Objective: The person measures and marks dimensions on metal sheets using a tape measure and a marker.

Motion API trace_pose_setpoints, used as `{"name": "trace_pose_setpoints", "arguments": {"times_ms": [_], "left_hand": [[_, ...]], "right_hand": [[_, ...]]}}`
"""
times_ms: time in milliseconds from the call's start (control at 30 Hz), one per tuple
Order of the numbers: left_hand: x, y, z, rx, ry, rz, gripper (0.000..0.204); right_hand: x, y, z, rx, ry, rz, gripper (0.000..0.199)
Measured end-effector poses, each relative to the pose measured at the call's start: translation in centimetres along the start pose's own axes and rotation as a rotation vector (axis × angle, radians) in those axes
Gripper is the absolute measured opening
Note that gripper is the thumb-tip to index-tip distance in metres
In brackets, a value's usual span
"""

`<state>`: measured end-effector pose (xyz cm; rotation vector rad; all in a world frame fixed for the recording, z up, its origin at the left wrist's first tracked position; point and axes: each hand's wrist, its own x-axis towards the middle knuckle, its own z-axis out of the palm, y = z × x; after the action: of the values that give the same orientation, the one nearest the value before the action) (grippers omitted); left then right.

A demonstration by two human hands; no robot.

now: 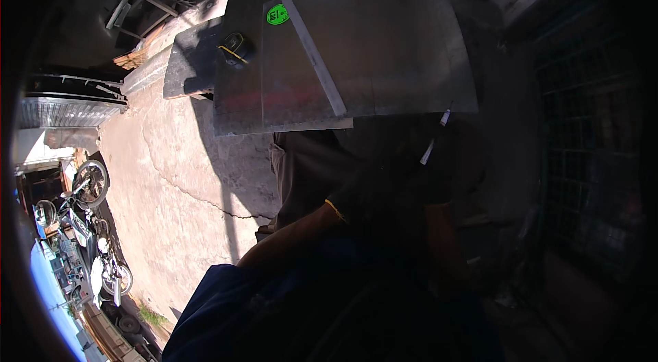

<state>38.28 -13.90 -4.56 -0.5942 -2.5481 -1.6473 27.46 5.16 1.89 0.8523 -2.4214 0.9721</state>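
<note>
Both my hands wear dark gloves with yellow cuffs, deep in shadow in front of my body. My left hand (360, 192) is near my lap below the metal sheet, its fingers lost in the dark. On the right, my right hand (442, 173) seems closed around a slender white pen-like tool (426, 153); a dark band hides its middle, and its thin tip reaches the sheet's near edge. A flat metal ruler (315, 57) lies slantwise on the thin grey metal sheet (404, 46). Left of the ruler is a black and yellow tape measure (235, 49).
Another metal sheet (243, 12) lies partly beneath the first, over a dark board (188, 64). Green round stickers (277, 14) mark the sheets. A motorcycle (92, 238) stands at the left on cracked concrete (171, 170). A dark grille (589, 136) rises at the right.
</note>
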Motion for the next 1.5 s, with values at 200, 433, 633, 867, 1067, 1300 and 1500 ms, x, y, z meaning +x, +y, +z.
{"name": "trace_pose_setpoints", "arguments": {"times_ms": [200,433,633,867,1067,1300,1500], "left_hand": [[-3.2,2.6,-4.2,0.443,0.022,0.168,0.036],[1.5,7.0,-11.7,-0.213,0.002,-0.379,0.048],[2.3,8.5,-11.8,0.115,0.092,-0.109,0.033],[3.0,8.3,-11.4,0.37,0.054,-0.088,0.026],[0.7,5.8,-9.1,0.362,-0.027,-0.067,0.028],[0.0,4.3,-4.9,-0.317,0.258,0.012,0.025],[1.0,7.3,-8.1,-0.935,0.033,-0.604,0.025]], "right_hand": [[-1.2,0.6,-0.4,-0.37,0.098,-0.168,0.038],[-2.3,-1.9,-2.2,-1.266,0.158,-0.44,0.036],[-3.2,-3.5,-1.5,-1.278,0.076,-0.492,0.026],[-3.6,-3.1,-2.1,-0.892,-0.127,-0.395,0.034],[-0.4,-4.4,-2.8,-0.323,-0.248,-0.1,0.043],[0.9,-8.7,-2.2,0.584,-0.499,0.621,0.039],[2.1,-10.2,-3.7,0.777,-0.498,0.51,0.03]]}}
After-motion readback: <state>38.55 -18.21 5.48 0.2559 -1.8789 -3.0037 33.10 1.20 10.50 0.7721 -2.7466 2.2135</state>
